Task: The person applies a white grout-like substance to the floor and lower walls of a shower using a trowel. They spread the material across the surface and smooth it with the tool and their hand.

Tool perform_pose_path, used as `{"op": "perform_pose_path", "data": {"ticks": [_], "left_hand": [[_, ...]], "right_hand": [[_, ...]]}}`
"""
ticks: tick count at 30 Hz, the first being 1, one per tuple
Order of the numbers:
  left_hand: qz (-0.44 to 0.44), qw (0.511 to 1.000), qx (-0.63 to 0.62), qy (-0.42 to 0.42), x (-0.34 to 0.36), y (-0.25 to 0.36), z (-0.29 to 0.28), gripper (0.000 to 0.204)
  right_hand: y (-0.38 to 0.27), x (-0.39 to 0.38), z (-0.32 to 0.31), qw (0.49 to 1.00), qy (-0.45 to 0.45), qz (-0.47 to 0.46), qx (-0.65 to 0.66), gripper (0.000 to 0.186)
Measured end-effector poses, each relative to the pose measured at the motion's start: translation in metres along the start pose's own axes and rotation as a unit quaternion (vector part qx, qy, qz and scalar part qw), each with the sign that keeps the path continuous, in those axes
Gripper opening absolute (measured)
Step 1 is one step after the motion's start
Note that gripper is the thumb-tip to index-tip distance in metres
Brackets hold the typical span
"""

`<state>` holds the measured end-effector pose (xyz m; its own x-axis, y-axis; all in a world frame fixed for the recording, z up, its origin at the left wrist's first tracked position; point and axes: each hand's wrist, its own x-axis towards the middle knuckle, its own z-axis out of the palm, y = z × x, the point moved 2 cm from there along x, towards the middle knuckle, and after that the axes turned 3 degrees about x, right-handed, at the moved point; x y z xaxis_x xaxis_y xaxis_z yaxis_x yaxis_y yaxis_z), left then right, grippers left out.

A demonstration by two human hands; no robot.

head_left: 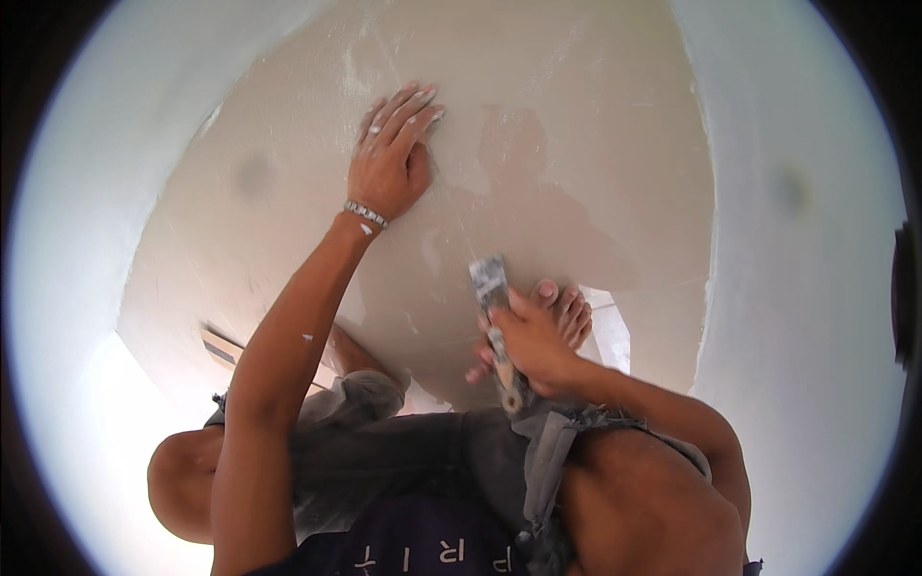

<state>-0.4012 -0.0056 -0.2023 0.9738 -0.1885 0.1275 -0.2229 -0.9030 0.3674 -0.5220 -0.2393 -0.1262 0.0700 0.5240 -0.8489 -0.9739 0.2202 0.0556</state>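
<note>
Head view: the right hand (pixel 538 341) has its fingers wrapped around a white-smeared scraper (pixel 491 283), whose blade sticks out ahead of them and whose wooden handle end shows behind. Farther forward and left, the left hand (pixel 392 158) rests on the beige surface (pixel 624 125), white-flecked fingers slightly spread. A bare foot (pixel 574 322) shows just beyond the right hand.

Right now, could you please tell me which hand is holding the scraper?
The right hand, closed around the scraper; the left hand, with a band at its wrist, rests on the beige surface without a tool.
</note>
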Motion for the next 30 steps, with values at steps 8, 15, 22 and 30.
{"op": "perform_pose_path", "data": {"ticks": [8,15,22,30], "left_hand": [[-0.040,0.998,0.029,0.025,0.007,0.001,-0.003,0.040],[-0.075,0.995,0.051,0.032,0.002,0.014,0.006,0.038],[-0.108,0.992,0.058,0.030,0.002,0.018,0.011,0.040],[-0.096,0.995,0.028,0.025,0.002,0.011,0.013,0.036]], "right_hand": [[-0.028,0.025,0.033,0.992,-0.024,-0.094,0.074,0.018],[-0.035,0.033,0.037,0.989,-0.014,-0.127,0.081,0.018],[-0.029,0.040,0.055,0.985,-0.006,-0.114,0.129,0.018],[-0.031,0.042,0.060,0.981,-0.014,-0.106,0.160,0.015]]}}
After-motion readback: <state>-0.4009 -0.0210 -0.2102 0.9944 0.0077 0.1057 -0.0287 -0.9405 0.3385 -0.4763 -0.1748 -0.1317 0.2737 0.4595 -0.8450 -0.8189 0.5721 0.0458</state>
